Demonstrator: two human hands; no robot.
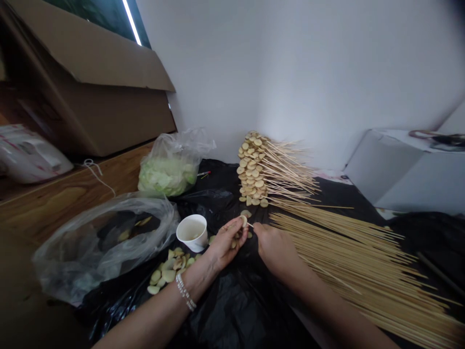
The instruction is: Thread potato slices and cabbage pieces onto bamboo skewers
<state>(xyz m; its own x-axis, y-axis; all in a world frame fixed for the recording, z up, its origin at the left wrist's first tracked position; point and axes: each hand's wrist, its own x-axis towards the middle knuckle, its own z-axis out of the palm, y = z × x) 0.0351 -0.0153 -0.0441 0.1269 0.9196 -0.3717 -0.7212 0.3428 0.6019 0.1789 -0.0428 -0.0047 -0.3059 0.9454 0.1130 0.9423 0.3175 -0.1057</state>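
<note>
Between thumb and fingers, my left hand (227, 241) pinches a pale round potato slice (243, 221), with a few more slices in its palm. My right hand (273, 245) is closed around a thin bamboo skewer (250, 225), whose end meets that slice; most of the skewer is hidden by the hand. Loose slices (167, 275) lie beside my left forearm on black plastic sheeting (232, 300). Beyond my hands, a stack of skewered slices (251, 167) is piled up, sticks pointing right. Many bare skewers (348, 261) lie to the right of my right hand.
A white cup (192, 232) stands left of my left hand. Behind it sits a clear bag of pale green vegetable pieces (167, 169). An open clear plastic bag (105, 242) lies at the left, near a large cardboard box (109, 106). A white box (385, 165) stands at the right.
</note>
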